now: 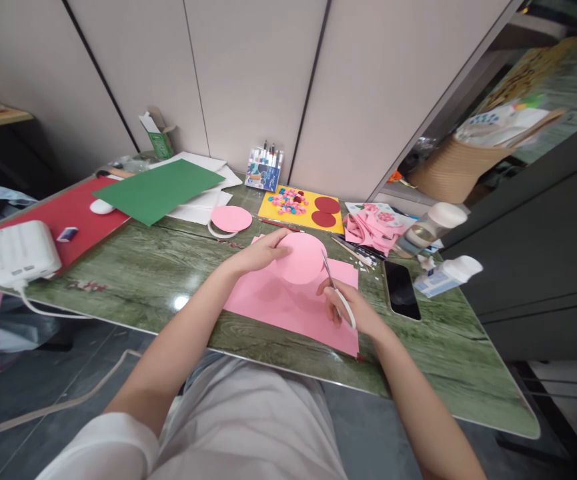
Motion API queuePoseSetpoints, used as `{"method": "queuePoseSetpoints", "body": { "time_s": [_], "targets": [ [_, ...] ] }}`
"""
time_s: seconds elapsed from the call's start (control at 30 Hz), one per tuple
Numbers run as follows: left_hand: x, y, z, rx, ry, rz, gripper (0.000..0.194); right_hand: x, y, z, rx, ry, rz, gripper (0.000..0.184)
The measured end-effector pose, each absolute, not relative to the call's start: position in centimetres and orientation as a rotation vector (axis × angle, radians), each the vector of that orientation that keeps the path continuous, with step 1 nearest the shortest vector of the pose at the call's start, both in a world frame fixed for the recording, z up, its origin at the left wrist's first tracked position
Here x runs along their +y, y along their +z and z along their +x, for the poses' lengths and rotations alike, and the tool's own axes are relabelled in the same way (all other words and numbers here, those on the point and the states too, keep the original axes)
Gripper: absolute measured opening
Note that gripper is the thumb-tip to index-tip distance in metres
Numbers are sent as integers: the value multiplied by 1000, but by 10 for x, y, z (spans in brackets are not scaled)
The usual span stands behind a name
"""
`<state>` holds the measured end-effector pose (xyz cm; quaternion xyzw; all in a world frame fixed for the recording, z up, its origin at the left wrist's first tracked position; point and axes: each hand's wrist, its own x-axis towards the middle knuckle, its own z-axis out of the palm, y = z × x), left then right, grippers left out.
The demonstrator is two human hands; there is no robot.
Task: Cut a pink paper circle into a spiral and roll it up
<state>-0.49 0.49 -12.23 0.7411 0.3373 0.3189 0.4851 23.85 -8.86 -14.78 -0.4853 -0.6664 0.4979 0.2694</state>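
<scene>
My left hand (274, 249) grips a round pink paper disc (302, 260) by its left edge, thumb on top. Around the white handle of a pair of scissors (344, 307) the fingers of my right hand (344, 303) are closed. The scissor blades point up and touch the disc's right edge; whether they are parted is too small to tell. Beneath both hands lie sheets of pink paper (288, 313). Another pink disc (231, 219) rests on a white ring-shaped roll (222, 233) beyond my left hand.
Yellow paper (308, 222) holds small coloured bits and two dark red discs. Pink scraps (372, 230), a phone (401, 290) and bottles (448, 275) stand or lie at right. Green paper (161, 190), red paper (83, 243), a white power bank (24, 252) and a marker pack (264, 168) are also on the table.
</scene>
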Motion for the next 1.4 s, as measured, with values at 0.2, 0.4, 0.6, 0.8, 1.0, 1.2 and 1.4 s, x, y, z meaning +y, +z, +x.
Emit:
{"method": "queuePoseSetpoints", "body": {
  "time_s": [0.2,0.4,0.6,0.8,1.0,1.2,1.4],
  "targets": [
    [5,-121,-5,823,813,1753,25,-89,-148,237,-1800,1354,-1311,30],
    [7,-122,-6,819,848,1713,28,-88,-150,237,-1795,1365,-1316,28],
    [1,-123,4,813,872,1650,39,-88,-147,237,-1766,1330,-1309,28],
    [-5,-121,11,801,866,1760,54,-88,-146,237,-1757,1274,-1307,30],
    [-6,-115,8,750,803,1805,58,-89,-148,238,-1765,1274,-1290,33],
    [-5,-117,6,750,767,1927,59,-89,-146,237,-1763,1278,-1290,33],
    [-5,-116,4,753,783,1888,58,-90,-145,236,-1767,1281,-1304,34]
  ]
}}
